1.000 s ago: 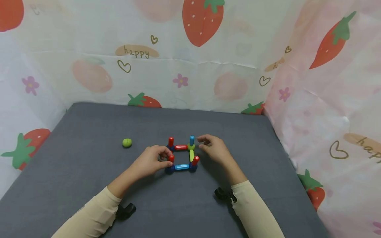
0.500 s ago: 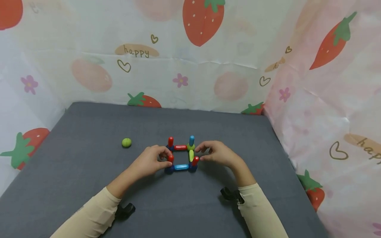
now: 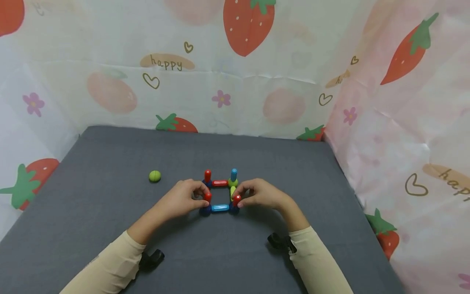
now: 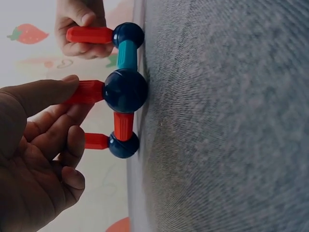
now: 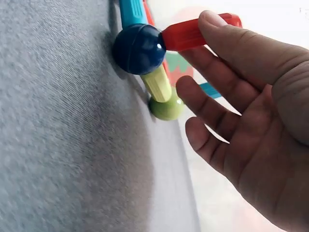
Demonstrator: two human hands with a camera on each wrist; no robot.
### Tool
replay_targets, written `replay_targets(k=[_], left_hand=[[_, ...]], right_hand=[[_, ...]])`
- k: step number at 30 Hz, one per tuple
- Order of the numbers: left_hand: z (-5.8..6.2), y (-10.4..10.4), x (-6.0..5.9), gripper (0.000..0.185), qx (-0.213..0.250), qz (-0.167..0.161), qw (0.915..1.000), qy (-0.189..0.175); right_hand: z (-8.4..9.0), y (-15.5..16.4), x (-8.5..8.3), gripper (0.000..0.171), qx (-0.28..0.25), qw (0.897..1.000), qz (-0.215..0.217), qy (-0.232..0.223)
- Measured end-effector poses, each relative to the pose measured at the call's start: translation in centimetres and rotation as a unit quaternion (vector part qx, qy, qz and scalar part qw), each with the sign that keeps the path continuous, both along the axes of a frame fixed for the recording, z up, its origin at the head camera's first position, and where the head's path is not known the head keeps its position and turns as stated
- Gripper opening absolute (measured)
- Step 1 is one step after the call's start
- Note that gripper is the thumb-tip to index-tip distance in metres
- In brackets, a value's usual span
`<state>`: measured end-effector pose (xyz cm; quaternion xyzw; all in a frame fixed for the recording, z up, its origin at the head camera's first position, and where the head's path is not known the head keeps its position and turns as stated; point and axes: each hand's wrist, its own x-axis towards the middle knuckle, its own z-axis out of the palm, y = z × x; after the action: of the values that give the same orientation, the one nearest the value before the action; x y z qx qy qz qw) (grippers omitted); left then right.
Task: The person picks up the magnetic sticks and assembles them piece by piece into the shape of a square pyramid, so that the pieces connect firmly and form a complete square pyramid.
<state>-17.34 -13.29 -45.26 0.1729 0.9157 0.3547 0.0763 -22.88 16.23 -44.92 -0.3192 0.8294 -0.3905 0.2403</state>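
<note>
A square frame of magnetic rods and balls (image 3: 220, 192) lies on the grey table (image 3: 110, 212), with an upright rod at each corner. My left hand (image 3: 202, 196) pinches the front-left red upright rod (image 3: 208, 197). In the left wrist view, its thumb lies along that rod (image 4: 84, 92) above a dark blue ball (image 4: 125, 90). My right hand (image 3: 238, 197) pinches the front-right red upright rod (image 3: 236, 200). In the right wrist view, the thumb presses that rod (image 5: 188, 35) over a dark blue ball (image 5: 139, 48). A yellow-green rod (image 5: 157, 83) leads from it to a green ball (image 5: 165, 107).
A loose green ball (image 3: 154, 176) sits on the table left of the frame. At the back corners stand a red rod (image 3: 207, 175) and a blue rod (image 3: 233, 174). Strawberry-print sheets (image 3: 235, 81) wall the table at the back and both sides.
My right hand came from the back-right corner toward me and took hold of the front-right red rod. The left hand kept its hold on the front-left rod.
</note>
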Motion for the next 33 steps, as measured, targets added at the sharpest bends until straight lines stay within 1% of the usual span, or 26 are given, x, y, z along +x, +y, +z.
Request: replay_targets(k=[4, 7, 12, 18, 23, 26, 33], left_hand=[[0.3, -0.1, 0.2, 0.015, -0.002, -0.005, 0.9999, -0.008], [0.3, -0.1, 0.2, 0.015, 0.002, -0.008, 0.9999, -0.012], [0.0, -0.1, 0.3, 0.014, 0.027, -0.009, 0.9993, -0.024], [-0.3, -0.1, 0.3, 0.013, 0.053, -0.008, 0.9975, -0.046], [-0.4, -0.1, 0.1, 0.014, 0.062, 0.009, 0.9965, -0.055], [-0.5, 0.0, 0.0, 0.016, 0.065, 0.021, 0.9958, -0.061], [-1.3, -0.1, -0.2, 0.016, 0.076, 0.035, 0.9943, -0.066]], right_hand=[[-0.2, -0.7, 0.3, 0.019, 0.0, 1.0, -0.006, 0.015], [-0.4, -1.2, 0.5, 0.019, -0.004, 0.999, -0.02, 0.03], [-0.9, -2.0, 0.8, 0.02, -0.01, 0.998, -0.04, 0.047], [-1.2, -2.8, 1.2, 0.02, -0.013, 0.998, -0.045, 0.045], [-1.4, -3.4, 1.4, 0.021, -0.016, 0.997, -0.063, 0.047], [-1.5, -3.7, 1.5, 0.021, -0.02, 0.996, -0.074, 0.04], [-1.6, -4.2, 1.8, 0.021, -0.027, 0.995, -0.093, 0.028]])
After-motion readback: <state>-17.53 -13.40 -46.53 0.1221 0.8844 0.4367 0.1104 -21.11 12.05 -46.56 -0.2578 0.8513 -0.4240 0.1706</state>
